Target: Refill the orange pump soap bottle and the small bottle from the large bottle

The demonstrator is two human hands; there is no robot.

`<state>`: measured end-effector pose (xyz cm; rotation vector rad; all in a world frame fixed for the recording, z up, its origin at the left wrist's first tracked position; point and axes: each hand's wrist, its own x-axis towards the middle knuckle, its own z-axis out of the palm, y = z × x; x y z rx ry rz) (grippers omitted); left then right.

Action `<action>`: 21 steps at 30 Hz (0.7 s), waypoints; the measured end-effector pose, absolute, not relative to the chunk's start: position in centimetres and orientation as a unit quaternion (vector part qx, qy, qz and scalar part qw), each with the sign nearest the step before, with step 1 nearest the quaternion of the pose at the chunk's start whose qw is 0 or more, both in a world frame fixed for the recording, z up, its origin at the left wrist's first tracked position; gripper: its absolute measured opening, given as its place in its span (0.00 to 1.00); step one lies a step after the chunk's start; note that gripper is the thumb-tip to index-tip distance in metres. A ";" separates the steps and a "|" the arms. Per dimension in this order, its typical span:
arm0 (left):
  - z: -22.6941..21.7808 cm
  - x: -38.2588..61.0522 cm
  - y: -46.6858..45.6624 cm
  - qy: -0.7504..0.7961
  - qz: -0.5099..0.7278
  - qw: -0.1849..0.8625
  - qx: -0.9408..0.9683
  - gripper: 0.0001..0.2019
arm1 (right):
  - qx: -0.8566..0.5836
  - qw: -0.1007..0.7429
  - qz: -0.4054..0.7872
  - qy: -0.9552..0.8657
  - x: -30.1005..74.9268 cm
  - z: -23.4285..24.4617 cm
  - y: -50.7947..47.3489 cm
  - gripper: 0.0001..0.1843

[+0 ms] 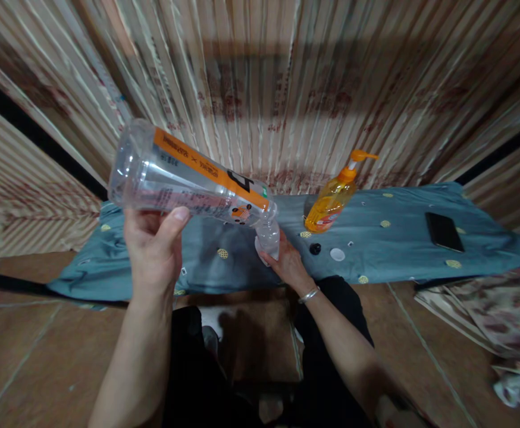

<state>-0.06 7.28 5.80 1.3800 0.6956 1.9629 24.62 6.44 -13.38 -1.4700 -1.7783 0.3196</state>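
My left hand (155, 244) is wrapped round the base end of a large clear plastic bottle (188, 178) with an orange and silver label. The bottle is tilted, its neck pointing down to the right. Its mouth meets a small clear container (266, 241) standing low over the cloth. My right hand (287, 258) has its fingers closed round that small container. Fingers and bottle neck hide part of it, so its full shape does not show. Close to my right hand lie a small black cap (315, 248) and a round white lid (337, 254).
An orange pump bottle (331, 205) with yellow-orange liquid stands behind the cap. A dark phone-like rectangle (444, 232) lies at the right on the green patterned cloth (403, 261). Striped curtains (260, 89) hang behind. Dark poles (41, 134) flank the surface.
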 end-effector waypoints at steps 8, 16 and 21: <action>5.8 -0.1 7.5 0.275 0.741 0.306 0.530 0.26 | -0.573 0.407 0.119 -0.701 24.6 -13.6 6.4 0.43; 6.0 0.4 7.5 0.283 0.750 0.305 0.515 0.30 | -0.572 0.405 0.118 -0.704 24.7 -13.6 6.5 0.44; 6.1 0.2 7.5 0.270 0.745 0.309 0.525 0.25 | -0.580 0.393 0.117 -0.704 24.7 -13.4 6.4 0.44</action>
